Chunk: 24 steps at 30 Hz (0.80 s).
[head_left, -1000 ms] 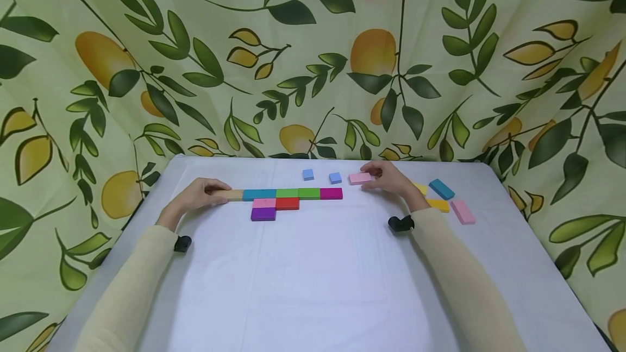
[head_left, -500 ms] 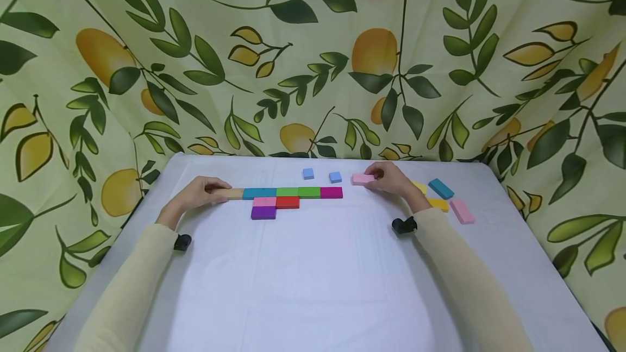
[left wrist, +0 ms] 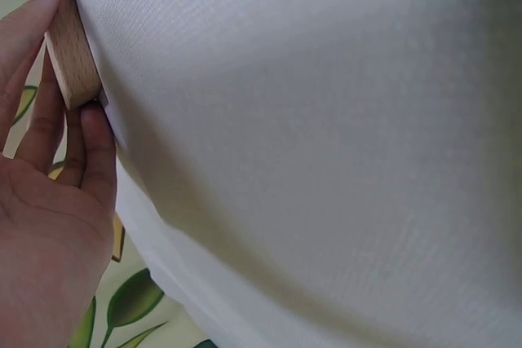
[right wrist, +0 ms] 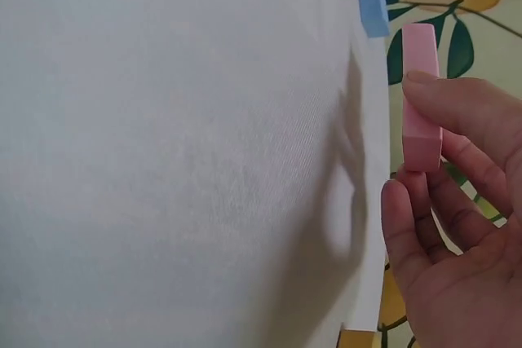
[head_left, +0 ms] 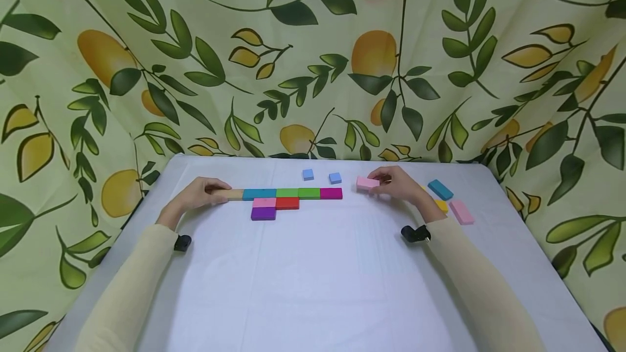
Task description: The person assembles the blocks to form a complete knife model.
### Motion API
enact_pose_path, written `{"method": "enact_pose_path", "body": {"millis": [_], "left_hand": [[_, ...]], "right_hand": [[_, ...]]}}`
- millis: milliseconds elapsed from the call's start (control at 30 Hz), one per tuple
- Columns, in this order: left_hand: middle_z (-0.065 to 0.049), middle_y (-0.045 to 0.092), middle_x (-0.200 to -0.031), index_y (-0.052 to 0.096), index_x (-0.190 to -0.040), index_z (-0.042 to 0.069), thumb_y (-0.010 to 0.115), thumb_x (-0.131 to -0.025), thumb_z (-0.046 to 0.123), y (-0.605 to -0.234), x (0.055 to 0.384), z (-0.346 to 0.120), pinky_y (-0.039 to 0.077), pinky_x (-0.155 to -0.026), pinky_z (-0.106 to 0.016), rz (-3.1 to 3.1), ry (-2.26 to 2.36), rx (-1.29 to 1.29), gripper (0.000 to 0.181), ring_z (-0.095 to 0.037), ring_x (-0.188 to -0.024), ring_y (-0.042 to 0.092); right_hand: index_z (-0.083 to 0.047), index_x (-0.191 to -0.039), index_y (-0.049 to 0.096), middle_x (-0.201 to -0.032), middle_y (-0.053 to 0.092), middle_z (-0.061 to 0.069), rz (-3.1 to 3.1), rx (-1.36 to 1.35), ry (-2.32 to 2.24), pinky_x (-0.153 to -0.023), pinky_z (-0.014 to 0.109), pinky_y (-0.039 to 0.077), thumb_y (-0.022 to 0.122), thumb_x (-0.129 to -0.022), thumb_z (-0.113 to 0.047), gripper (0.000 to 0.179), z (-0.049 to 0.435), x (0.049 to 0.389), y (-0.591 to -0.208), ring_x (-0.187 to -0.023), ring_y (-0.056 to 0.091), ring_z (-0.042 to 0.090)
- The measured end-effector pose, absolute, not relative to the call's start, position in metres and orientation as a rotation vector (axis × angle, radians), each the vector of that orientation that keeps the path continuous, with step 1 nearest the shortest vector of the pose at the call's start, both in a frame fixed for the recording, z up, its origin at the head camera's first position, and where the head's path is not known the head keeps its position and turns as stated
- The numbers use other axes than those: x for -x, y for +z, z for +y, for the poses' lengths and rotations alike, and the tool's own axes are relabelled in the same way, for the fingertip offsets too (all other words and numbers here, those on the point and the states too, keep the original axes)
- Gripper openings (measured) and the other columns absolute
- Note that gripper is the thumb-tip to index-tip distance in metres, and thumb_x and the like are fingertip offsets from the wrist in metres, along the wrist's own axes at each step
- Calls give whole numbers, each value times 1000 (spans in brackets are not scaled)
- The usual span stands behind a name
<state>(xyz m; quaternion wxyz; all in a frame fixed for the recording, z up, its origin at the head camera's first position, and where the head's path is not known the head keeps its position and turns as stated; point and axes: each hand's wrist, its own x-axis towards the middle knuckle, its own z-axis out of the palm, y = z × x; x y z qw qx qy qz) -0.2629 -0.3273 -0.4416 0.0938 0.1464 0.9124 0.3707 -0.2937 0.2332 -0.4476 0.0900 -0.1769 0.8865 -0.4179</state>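
My left hand (head_left: 198, 195) pinches the natural-wood block (head_left: 233, 195) at the left end of a row of blocks; the left wrist view shows the thumb on this wooden block (left wrist: 75, 55). The row continues rightward with a teal block (head_left: 259, 194), two green blocks (head_left: 298, 194) and a magenta block (head_left: 331, 194). Below it sit a pink block (head_left: 264, 202), a red block (head_left: 287, 203) and a purple block (head_left: 263, 213). My right hand (head_left: 398, 184) holds another pink block (head_left: 367, 183) between thumb and fingers, raised above the cloth with its shadow below, right of the magenta block.
Two small light-blue blocks (head_left: 321, 176) lie behind the row. At the right are a teal block (head_left: 440, 189), a yellow block (head_left: 442, 206) partly behind the right wrist, and a pink block (head_left: 462, 212). White cloth (head_left: 313, 276) covers the table; a leaf-patterned curtain (head_left: 313, 69) hangs behind.
My right hand has gripped the pink block and moved it slightly right and toward me, lifting it. The left hand and the row have stayed in place.
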Motion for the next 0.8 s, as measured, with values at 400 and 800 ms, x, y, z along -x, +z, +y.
{"method": "enact_pose_path", "body": {"millis": [400,800], "left_hand": [[-20,67,-120,71,-121,-2,78,-91,10,-442,259,-326,43,-87,-42,2700,1100,-427,33,-30,-99,56],[-20,68,-118,72,-120,-2,79,-91,10,-440,260,-325,44,-86,-39,2715,1096,-430,32,-30,-98,56]], "right_hand": [[-5,-117,74,-116,69,9,2538,656,-1304,-91,34,50,85,-84,-8,35,217,266,-443,-103,59,28],[-3,-113,75,-113,70,7,2445,859,-1370,-94,46,48,85,-83,-4,32,177,258,-445,-106,59,27]]}}
